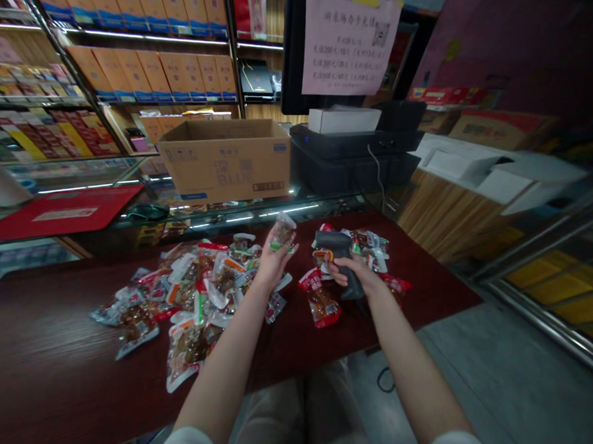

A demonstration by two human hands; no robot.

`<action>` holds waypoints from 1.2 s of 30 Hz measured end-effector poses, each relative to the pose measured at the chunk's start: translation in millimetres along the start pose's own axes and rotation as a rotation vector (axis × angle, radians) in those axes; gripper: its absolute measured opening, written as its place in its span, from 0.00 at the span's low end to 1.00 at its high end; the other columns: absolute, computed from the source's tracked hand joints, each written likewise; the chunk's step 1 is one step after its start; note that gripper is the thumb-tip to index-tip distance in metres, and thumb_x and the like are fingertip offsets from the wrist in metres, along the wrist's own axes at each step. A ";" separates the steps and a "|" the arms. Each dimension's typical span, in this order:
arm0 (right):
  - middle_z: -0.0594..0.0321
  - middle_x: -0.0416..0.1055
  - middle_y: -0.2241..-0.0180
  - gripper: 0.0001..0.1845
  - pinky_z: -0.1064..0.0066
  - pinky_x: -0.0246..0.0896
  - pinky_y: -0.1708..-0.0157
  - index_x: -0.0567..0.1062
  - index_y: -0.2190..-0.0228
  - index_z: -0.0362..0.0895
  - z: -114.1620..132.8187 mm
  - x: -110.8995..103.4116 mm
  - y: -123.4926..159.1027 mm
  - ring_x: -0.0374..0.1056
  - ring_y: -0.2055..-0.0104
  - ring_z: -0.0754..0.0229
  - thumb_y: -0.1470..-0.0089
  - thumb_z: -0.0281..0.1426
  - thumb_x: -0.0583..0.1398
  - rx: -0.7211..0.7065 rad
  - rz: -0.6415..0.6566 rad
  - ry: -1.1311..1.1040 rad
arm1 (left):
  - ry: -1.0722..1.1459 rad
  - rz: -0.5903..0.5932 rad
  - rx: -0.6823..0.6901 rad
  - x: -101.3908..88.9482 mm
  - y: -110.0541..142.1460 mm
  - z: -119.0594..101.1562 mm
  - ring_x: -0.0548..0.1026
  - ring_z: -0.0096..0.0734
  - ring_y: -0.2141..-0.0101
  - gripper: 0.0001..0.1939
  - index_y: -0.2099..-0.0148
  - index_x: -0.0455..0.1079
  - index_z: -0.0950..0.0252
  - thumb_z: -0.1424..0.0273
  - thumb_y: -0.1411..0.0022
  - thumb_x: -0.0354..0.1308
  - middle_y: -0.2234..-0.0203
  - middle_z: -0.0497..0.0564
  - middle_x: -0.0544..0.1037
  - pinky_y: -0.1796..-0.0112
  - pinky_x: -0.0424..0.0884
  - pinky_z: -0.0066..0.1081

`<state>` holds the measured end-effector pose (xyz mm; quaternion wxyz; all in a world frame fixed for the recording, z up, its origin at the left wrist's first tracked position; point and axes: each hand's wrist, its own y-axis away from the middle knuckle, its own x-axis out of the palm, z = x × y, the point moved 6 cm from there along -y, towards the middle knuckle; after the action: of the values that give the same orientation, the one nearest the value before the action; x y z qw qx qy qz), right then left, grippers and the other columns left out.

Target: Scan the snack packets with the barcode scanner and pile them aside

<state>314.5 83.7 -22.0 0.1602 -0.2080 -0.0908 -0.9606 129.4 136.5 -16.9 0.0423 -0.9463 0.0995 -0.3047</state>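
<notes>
In the head view, the left hand (273,257) grips a small clear packet (283,232) with a green strip at its lower edge, raised above the desk (44,341). The right hand (353,271) is wrapped around the handle of a dark handheld scanner (334,241), whose head points toward that packet.

Below and to the left lies a large heap of sealed packets (185,287); their transparent film shows brownish food, with red, green and orange trim. A smaller group of packets (374,241) lies behind and beside the scanner, and a red-ended packet (323,305) with brown contents lies just left of its handle.

Beyond the desk, a cardboard box (226,163) stands open at the top on a glass display case (256,211); its inner back wall shows, but its bottom is hidden. Small goods are visible through the glass. Farther back, shelves hold rows of upright orange cartons (169,73).
</notes>
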 end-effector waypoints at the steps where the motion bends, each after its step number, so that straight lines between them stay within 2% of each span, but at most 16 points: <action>1: 0.70 0.64 0.80 0.14 0.78 0.47 0.88 0.71 0.67 0.41 0.0 0.5 0.8 0.53 0.85 0.72 0.54 0.34 0.66 0.001 -0.007 0.005 | -0.023 0.004 -0.003 1.1 0.6 -0.1 0.67 0.41 0.40 0.40 0.35 0.53 0.53 0.72 0.48 0.63 0.36 0.56 0.63 0.42 0.63 0.49; 9: 0.71 0.63 0.81 0.12 0.77 0.47 0.87 0.69 0.70 0.43 -2.2 16.8 4.0 0.53 0.86 0.72 0.54 0.32 0.67 0.000 0.009 0.080 | -0.079 -0.034 0.001 14.8 7.8 -9.1 0.69 0.44 0.42 0.36 0.36 0.59 0.56 0.70 0.47 0.64 0.40 0.59 0.69 0.44 0.66 0.50; 13: 0.71 0.62 0.81 0.13 0.78 0.46 0.87 0.67 0.71 0.44 -0.3 17.4 6.0 0.52 0.86 0.72 0.55 0.33 0.67 -0.016 0.015 0.034 | -0.087 -0.040 -0.021 13.3 8.3 -6.4 0.73 0.44 0.47 0.37 0.38 0.62 0.57 0.69 0.51 0.66 0.41 0.58 0.70 0.48 0.70 0.48; 15: 0.71 0.62 0.80 0.14 0.78 0.47 0.87 0.66 0.72 0.44 1.5 15.5 7.8 0.52 0.86 0.73 0.54 0.34 0.67 -0.028 0.010 0.003 | -0.193 -0.056 -0.031 10.3 8.0 -10.1 0.76 0.43 0.50 0.36 0.40 0.63 0.58 0.67 0.52 0.67 0.43 0.58 0.71 0.51 0.72 0.46; 17: 0.71 0.63 0.80 0.15 0.78 0.47 0.87 0.65 0.73 0.45 4.4 11.9 10.6 0.53 0.85 0.72 0.54 0.34 0.67 -0.053 -0.009 -0.014 | -0.452 -0.095 -0.015 5.7 8.8 -23.1 0.77 0.42 0.55 0.30 0.43 0.67 0.62 0.61 0.48 0.63 0.49 0.57 0.76 0.54 0.73 0.43; 19: 0.70 0.63 0.80 0.15 0.78 0.48 0.87 0.65 0.73 0.45 7.7 6.8 14.9 0.53 0.85 0.72 0.54 0.34 0.67 -0.076 -0.037 -0.018 | -0.862 -0.159 0.010 0.0 12.3 -44.5 0.78 0.44 0.59 0.22 0.51 0.73 0.66 0.57 0.41 0.55 0.60 0.57 0.79 0.55 0.73 0.43; 20: 0.70 0.63 0.80 0.14 0.78 0.48 0.87 0.65 0.72 0.44 9.2 4.1 17.6 0.53 0.85 0.72 0.54 0.34 0.66 -0.082 -0.051 -0.017 | -1.102 -0.203 0.014 -3.5 15.2 -57.0 0.78 0.46 0.59 0.21 0.58 0.75 0.67 0.56 0.38 0.51 0.65 0.58 0.80 0.55 0.72 0.43; 22: 0.71 0.63 0.80 0.14 0.78 0.48 0.87 0.65 0.71 0.44 12.0 -1.9 23.8 0.53 0.86 0.72 0.54 0.34 0.66 -0.090 -0.079 -0.016 | -1.541 -0.230 -0.024 -9.2 22.2 -77.6 0.77 0.54 0.57 0.23 0.63 0.76 0.68 0.55 0.36 0.47 0.68 0.62 0.79 0.54 0.70 0.47; 23: 0.71 0.63 0.80 0.14 0.78 0.48 0.87 0.65 0.71 0.44 13.4 -5.1 27.2 0.53 0.86 0.72 0.54 0.34 0.66 -0.096 -0.095 -0.013 | -1.717 -0.241 -0.034 -11.9 26.1 -86.8 0.76 0.57 0.55 0.24 0.61 0.76 0.69 0.56 0.36 0.47 0.67 0.64 0.79 0.53 0.69 0.49; 25: 0.71 0.63 0.80 0.15 0.79 0.48 0.87 0.65 0.71 0.44 16.6 -11.4 33.8 0.53 0.86 0.73 0.54 0.34 0.67 -0.112 -0.125 -0.009 | -1.941 -0.268 -0.019 -16.2 33.9 -101.6 0.74 0.61 0.52 0.26 0.48 0.72 0.73 0.59 0.37 0.48 0.62 0.68 0.79 0.51 0.66 0.53; 27: 0.72 0.63 0.81 0.16 0.78 0.48 0.87 0.65 0.70 0.44 19.7 -16.9 39.5 0.54 0.86 0.72 0.55 0.34 0.67 -0.126 -0.150 -0.010 | -2.048 -0.343 0.056 -17.7 40.8 -112.4 0.70 0.63 0.47 0.33 0.35 0.58 0.76 0.64 0.38 0.50 0.52 0.72 0.76 0.50 0.65 0.55; 29: 0.72 0.63 0.81 0.16 0.78 0.49 0.87 0.66 0.69 0.44 22.4 -20.6 44.0 0.54 0.86 0.72 0.55 0.35 0.67 -0.137 -0.164 -0.016 | -2.116 -0.358 0.169 -12.8 44.5 -113.9 0.62 0.63 0.40 0.36 0.31 0.50 0.74 0.69 0.39 0.51 0.41 0.74 0.65 0.45 0.60 0.56; 31: 0.72 0.63 0.80 0.17 0.78 0.49 0.87 0.66 0.68 0.44 24.7 -22.1 47.1 0.54 0.86 0.72 0.55 0.35 0.67 -0.144 -0.172 -0.017 | -2.169 -0.189 0.261 -1.6 43.6 -100.1 0.53 0.58 0.34 0.33 0.31 0.54 0.68 0.71 0.38 0.50 0.34 0.67 0.56 0.40 0.52 0.55; 33: 0.72 0.64 0.80 0.17 0.78 0.49 0.86 0.67 0.67 0.44 26.2 -22.1 49.5 0.54 0.86 0.72 0.55 0.34 0.67 -0.155 -0.185 -0.007 | -2.180 0.118 0.269 9.3 41.8 -73.4 0.49 0.50 0.32 0.29 0.32 0.57 0.63 0.68 0.34 0.46 0.32 0.59 0.54 0.36 0.45 0.53; 35: 0.72 0.64 0.80 0.17 0.77 0.49 0.86 0.67 0.67 0.44 26.0 -21.2 51.5 0.55 0.85 0.71 0.55 0.35 0.67 -0.161 -0.197 0.011 | -2.180 0.349 0.141 9.9 41.9 -45.9 0.49 0.50 0.32 0.29 0.31 0.55 0.59 0.60 0.31 0.43 0.33 0.57 0.56 0.36 0.44 0.53; 36: 0.71 0.64 0.80 0.17 0.77 0.50 0.86 0.67 0.67 0.44 25.2 -20.8 52.6 0.55 0.85 0.71 0.55 0.35 0.67 -0.161 -0.203 0.021 | -2.193 0.403 0.045 5.8 42.5 -35.1 0.50 0.52 0.33 0.30 0.31 0.55 0.59 0.56 0.31 0.42 0.33 0.57 0.58 0.37 0.45 0.53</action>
<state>360.0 46.3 -2.7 0.0460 -0.2001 -0.0321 -0.9782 106.6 93.1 8.8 0.1733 -0.6687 0.1546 0.7063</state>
